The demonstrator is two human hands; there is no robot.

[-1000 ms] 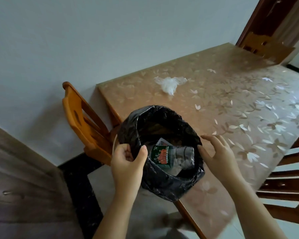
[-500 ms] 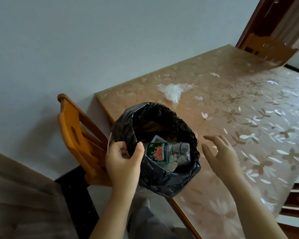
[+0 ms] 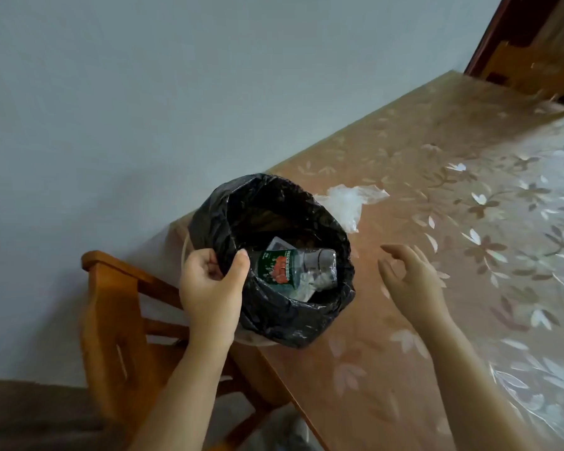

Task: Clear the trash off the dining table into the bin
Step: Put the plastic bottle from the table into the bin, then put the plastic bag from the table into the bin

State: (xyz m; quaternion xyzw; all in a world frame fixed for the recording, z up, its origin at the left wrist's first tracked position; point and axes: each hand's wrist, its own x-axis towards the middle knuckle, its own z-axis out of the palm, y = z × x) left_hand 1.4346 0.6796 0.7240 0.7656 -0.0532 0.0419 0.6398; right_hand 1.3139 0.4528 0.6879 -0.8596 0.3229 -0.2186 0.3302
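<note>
Left hand (image 3: 210,281): fingers clenched on the bin (image 3: 274,255) liner's near rim.
Right hand (image 3: 411,275): fingers released, empty.
Trash: plastic wrapper (image 3: 347,203) on tabletop (image 3: 437,288), just beyond bin.
Advice: hold bin steady at the edge, pinch wrapper whole.

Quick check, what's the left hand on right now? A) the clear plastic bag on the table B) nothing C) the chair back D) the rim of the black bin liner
D: the left hand pinches the near rim of the black bin liner, while the clear plastic bag lies untouched on the table beyond the bin.
</note>
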